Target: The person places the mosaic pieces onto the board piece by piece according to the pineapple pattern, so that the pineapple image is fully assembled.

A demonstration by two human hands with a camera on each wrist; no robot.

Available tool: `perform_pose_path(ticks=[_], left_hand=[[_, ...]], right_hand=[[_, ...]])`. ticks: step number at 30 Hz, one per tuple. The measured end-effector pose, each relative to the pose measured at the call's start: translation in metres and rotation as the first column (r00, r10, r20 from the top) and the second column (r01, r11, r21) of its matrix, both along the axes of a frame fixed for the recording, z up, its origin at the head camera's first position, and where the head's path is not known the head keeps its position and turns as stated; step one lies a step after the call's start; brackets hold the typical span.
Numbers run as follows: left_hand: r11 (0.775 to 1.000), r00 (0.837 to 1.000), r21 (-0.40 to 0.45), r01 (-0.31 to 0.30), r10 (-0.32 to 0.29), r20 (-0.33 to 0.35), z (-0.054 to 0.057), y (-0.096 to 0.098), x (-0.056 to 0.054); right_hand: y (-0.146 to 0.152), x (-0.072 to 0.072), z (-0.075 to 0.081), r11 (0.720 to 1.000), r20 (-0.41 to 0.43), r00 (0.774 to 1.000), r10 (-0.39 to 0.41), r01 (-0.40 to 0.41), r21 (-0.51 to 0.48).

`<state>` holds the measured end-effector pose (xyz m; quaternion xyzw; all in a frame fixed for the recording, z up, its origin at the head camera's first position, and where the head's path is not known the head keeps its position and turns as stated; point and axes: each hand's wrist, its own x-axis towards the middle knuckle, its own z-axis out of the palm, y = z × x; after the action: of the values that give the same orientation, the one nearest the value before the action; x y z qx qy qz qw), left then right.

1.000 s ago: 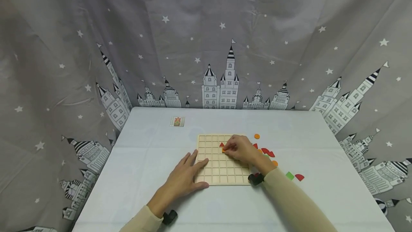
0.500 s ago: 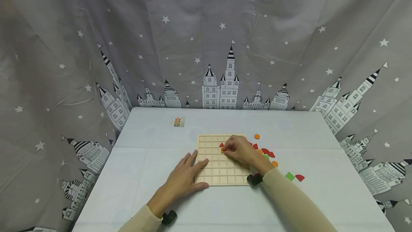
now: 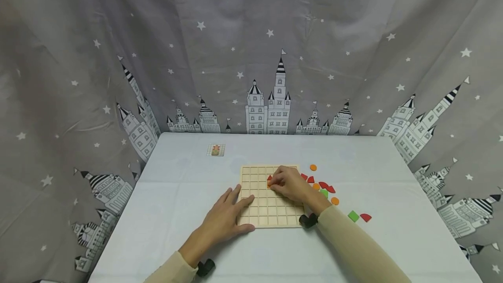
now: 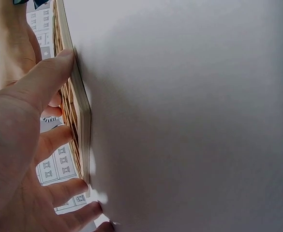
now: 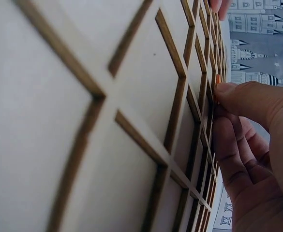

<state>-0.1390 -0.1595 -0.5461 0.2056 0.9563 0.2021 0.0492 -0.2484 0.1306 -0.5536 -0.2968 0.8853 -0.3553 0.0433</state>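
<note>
Centrally, the right hand [image 3: 290,184] pinches an orange piece [image 3: 269,185] at the board [image 3: 275,211], just beside a red triangle [image 3: 269,178]; the left hand [image 3: 223,216], fingers spread, rests on the board's left edge. Loose pieces [image 3: 323,185] lie right, a card [image 3: 215,150] far left.

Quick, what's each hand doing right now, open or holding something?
Left hand: open, fingers spread, resting on the wooden grid board.
Right hand: closed, pinching a small orange piece at the board.

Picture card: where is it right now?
In the head view, the picture card lies on the white table, left of centre near its far edge, beyond and left of the grid board.
</note>
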Motion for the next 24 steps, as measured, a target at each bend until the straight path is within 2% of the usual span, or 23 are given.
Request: perform_pose_path(ticks=[6,13,24], left_hand=[[1.000,1.000,0.002,0.001,-0.001,0.002,0.002,0.000,0.000],[1.000,1.000,-0.007,-0.004,0.004,0.010,0.001,0.000,0.000],[0.999,1.000,-0.032,-0.013,0.013,0.008,-0.002,0.001,0.000]], right_hand=[[-0.001,0.000,-0.001,1.000,-0.005,1.000,-0.005,0.005,0.001],[0.001,-0.002,0.000,1.000,-0.068,0.997,0.024,-0.025,-0.007],[0.019,-0.008,0.009,0.998,-0.063,0.996,-0.057,0.058,0.021]])
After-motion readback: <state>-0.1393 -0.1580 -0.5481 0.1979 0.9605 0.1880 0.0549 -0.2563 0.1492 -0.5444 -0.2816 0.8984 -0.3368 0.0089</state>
